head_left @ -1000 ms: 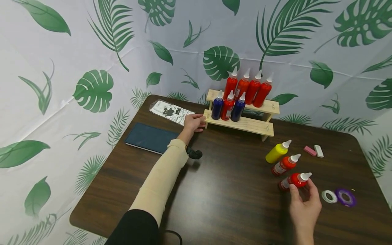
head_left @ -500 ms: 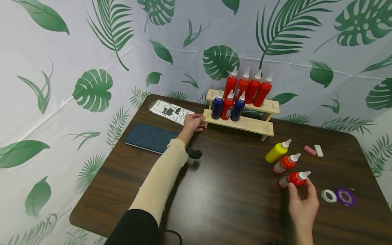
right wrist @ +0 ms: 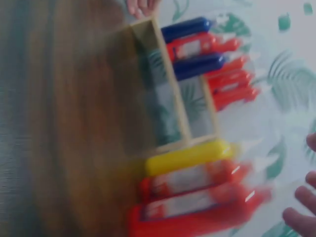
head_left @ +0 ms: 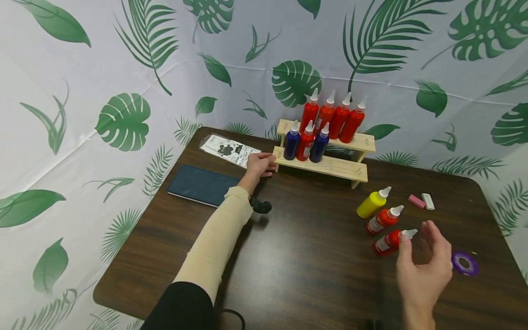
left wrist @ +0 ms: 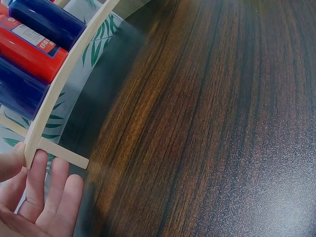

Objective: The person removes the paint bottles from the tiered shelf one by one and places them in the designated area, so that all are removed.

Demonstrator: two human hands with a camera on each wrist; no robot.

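My left hand (head_left: 260,166) pinches the left end of the lower step of a two-step wooden rack (head_left: 344,170), thumb above and fingers beneath in the left wrist view. On that step stand two dark blue squeeze bottles (head_left: 292,145) with a red squeeze bottle (head_left: 305,145) between them. Several red bottles (head_left: 352,124) line the upper step. My right hand (head_left: 425,270) is held with thumb and fingers spread beside the nearest red bottle (head_left: 386,243) on the table. In the right wrist view, the fingertips (right wrist: 300,222) show apart from that blurred bottle.
Behind the nearest bottle stand another red bottle (head_left: 381,222) and a yellow bottle (head_left: 371,204). Pink and white erasers (head_left: 428,201) lie farther right. A purple tape roll (head_left: 465,264) is right of my right hand. A dark notebook (head_left: 204,185) and a packaged ruler set (head_left: 227,150) lie left.
My right hand has let go of the nearest red bottle and moved back to the right, after shifting it slightly toward the other bottles. My left hand has stayed on the rack.
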